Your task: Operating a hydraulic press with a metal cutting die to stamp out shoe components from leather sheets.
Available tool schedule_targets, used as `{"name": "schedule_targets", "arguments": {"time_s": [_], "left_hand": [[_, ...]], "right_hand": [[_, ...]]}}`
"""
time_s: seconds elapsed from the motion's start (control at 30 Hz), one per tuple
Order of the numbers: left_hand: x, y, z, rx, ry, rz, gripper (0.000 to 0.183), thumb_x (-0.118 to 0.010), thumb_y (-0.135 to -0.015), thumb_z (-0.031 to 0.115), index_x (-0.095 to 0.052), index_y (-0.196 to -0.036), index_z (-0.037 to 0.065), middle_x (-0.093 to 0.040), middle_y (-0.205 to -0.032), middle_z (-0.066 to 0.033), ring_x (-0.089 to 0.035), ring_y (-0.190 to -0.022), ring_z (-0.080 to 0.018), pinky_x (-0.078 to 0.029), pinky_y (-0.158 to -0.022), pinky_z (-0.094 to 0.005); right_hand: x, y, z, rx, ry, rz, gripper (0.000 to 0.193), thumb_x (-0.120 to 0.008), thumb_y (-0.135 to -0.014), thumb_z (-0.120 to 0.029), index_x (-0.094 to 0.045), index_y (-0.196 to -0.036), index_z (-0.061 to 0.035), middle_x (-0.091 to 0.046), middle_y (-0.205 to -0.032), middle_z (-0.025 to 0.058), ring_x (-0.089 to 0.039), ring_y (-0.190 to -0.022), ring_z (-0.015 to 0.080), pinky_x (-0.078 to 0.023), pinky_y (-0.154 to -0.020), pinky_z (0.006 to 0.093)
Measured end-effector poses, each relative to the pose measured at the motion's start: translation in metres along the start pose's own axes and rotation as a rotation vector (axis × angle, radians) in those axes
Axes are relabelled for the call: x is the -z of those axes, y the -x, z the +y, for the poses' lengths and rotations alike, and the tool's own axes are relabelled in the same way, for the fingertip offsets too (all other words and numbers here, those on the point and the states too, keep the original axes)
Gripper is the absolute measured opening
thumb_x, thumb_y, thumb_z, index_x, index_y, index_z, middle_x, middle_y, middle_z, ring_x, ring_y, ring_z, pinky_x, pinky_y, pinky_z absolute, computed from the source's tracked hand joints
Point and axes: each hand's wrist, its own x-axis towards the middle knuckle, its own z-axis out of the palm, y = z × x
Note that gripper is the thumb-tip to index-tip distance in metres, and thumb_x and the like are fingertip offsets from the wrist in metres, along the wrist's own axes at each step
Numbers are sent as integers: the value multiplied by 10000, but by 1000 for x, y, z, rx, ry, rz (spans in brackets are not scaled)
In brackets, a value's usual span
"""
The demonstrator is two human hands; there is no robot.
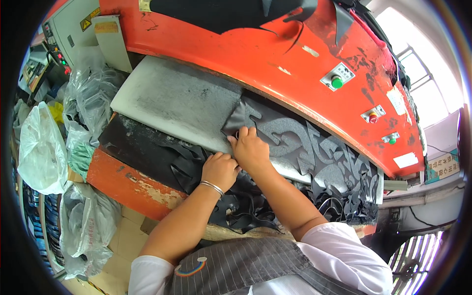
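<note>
A dark, shiny leather-like sheet [239, 115] lies on the worn white cutting pad [162, 93], with curved shapes cut out of it so the grey pad shows through. My right hand [250, 150] rests at the sheet's near left end, fingers curled and pinching. A small dark, ring-like edge peeks out by its fingertips; its kind is hidden. Just left of it and nearer to me, my left hand [220, 171] is closed at the pad's front edge, thumb towards the right hand. Whatever its fingers hold is covered. Black offcuts [184, 169] lie beside it.
A red press beam [275, 73] with a green button [337, 82] and a red button [372, 118] spans behind the pad. Tangled black scraps [250, 206] heap along the front. Plastic bags [42, 152] stand at the left, near a grey control cabinet [73, 24].
</note>
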Motion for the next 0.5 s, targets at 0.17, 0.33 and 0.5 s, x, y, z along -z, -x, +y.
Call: {"name": "schedule_targets", "arguments": {"time_s": [0.17,0.33,0.5], "left_hand": [[2,-5,11,-66,52,31,167,-700,-761,233,-679,-720,73,-617,-776,-63,-586,-848,-270,-460,-766,-401],[18,2,22,-13,35,-300,238,-644,-833,318,-679,-810,83,-634,-856,-75,-601,-936,-261,-449,-823,-400],[31,-4,11,75,182,88,222,-707,-755,257,-621,-765,53,-617,-849,-103,-583,-849,-303,-465,-767,-405]], "right_hand": [[13,-52,78,76,-250,-39,539,-356,-993,-438,-557,-970,62,-607,-954,306,-594,-924,470,-480,-783,515],[47,-34,90,-181,-1200,-52,372,-487,-974,-317,-496,-1136,18,-603,-693,71,-561,-461,172,-467,-404,282],[52,-46,45,-153,-803,-236,434,-583,-883,-286,-499,-1153,43,-630,-830,174,-648,-567,268,-547,-511,337]]}}
